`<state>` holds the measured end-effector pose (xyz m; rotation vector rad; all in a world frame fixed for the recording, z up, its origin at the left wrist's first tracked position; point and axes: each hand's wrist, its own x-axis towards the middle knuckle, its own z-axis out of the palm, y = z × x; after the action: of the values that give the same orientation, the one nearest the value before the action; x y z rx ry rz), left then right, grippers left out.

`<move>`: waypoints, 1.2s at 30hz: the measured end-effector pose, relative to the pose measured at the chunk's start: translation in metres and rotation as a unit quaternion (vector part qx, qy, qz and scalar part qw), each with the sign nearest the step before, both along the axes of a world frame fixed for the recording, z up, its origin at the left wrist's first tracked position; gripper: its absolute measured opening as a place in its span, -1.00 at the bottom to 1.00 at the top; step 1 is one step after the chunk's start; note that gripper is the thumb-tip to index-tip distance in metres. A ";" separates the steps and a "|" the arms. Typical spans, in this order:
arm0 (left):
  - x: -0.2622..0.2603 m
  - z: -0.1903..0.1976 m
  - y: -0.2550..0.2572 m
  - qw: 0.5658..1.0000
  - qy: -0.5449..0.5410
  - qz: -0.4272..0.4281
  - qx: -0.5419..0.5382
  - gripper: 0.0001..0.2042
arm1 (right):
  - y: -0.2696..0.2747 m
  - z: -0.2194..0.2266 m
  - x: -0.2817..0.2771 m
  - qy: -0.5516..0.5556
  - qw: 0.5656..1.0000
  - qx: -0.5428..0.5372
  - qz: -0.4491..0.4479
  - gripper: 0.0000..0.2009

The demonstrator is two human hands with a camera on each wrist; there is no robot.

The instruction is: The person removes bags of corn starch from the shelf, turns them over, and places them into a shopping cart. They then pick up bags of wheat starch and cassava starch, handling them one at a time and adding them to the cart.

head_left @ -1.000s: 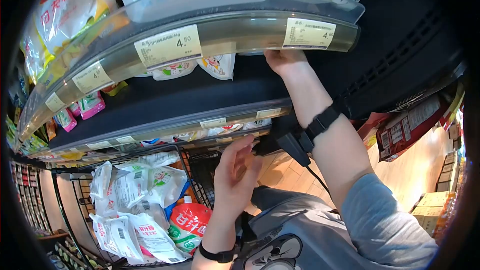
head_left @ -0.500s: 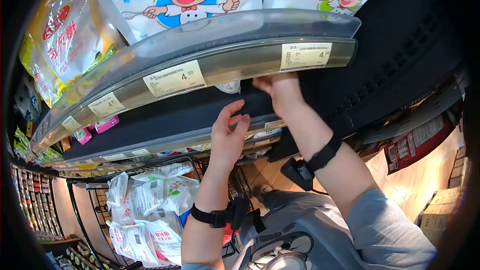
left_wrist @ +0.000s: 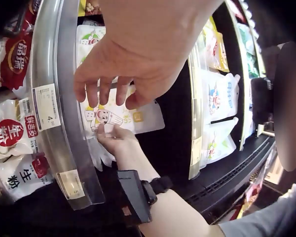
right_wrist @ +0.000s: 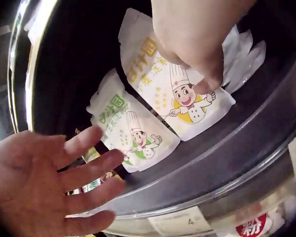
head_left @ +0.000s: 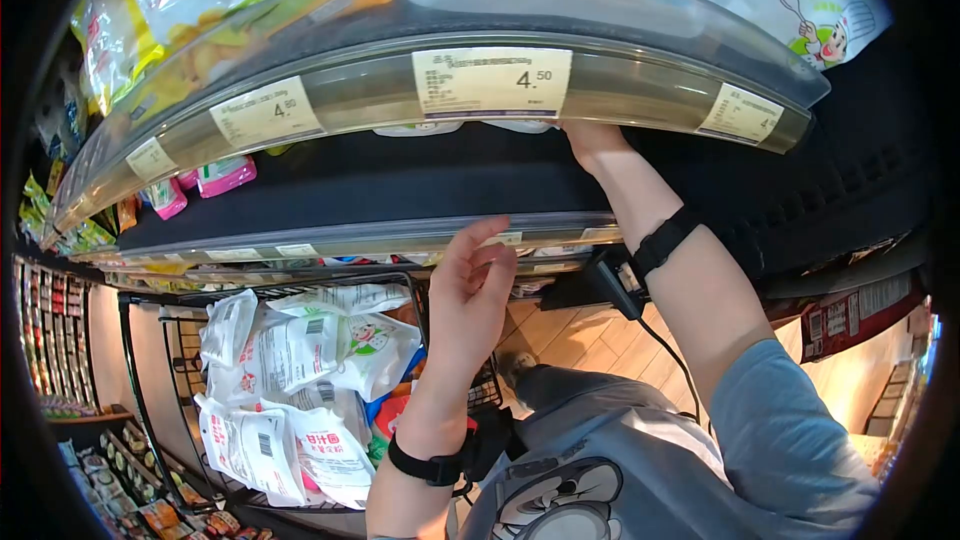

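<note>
In the head view the right hand (head_left: pixel 598 145) reaches below the upper shelf's front edge, its fingertips hidden there. The right wrist view has the right hand (right_wrist: pixel 200 44) at a white pouch with yellow print (right_wrist: pixel 187 98), thumb on its front. From the left wrist the right hand (left_wrist: pixel 119 143) pinches the pouch (left_wrist: pixel 138 118) by its edge. A green-printed pouch (right_wrist: pixel 133 133) lies beside it. The left hand (head_left: pixel 470 290) is raised in front of the shelf, fingers loosely bent and holding nothing; it shows spread in the right wrist view (right_wrist: pixel 54 182).
A wire cart (head_left: pixel 185 360) holding several white pouches (head_left: pixel 300 355) stands below the shelf at the left. The upper shelf has a clear raised lip (head_left: pixel 480 15) with price tags (head_left: pixel 492 83). More white pouches (right_wrist: pixel 244 59) lie behind the right hand.
The head view has shifted, with the shelf tags now further right. The right hand remains beneath the upper shelf, its fingers more hidden by the edge. The left hand stays raised and empty.
</note>
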<state>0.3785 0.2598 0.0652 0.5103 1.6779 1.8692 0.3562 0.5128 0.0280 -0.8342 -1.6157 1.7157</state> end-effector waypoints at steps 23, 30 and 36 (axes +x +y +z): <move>0.061 0.042 -0.185 0.966 0.173 0.001 -0.192 -0.64 | -0.170 0.043 0.050 -0.070 0.962 0.089 0.247 -0.97; 0.080 0.013 -0.299 0.855 0.258 0.296 -0.338 -0.78 | -0.261 0.018 0.063 -0.113 0.894 0.200 0.385 -0.90; 0.074 -0.009 -0.387 0.772 0.285 0.392 -0.411 -0.80 | -0.284 -0.006 0.094 -0.273 0.799 0.318 0.432 -0.67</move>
<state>0.4528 -0.1277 0.0561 -0.0594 3.2400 1.1869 0.4501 0.2284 0.0219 -0.2179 -3.0808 1.2558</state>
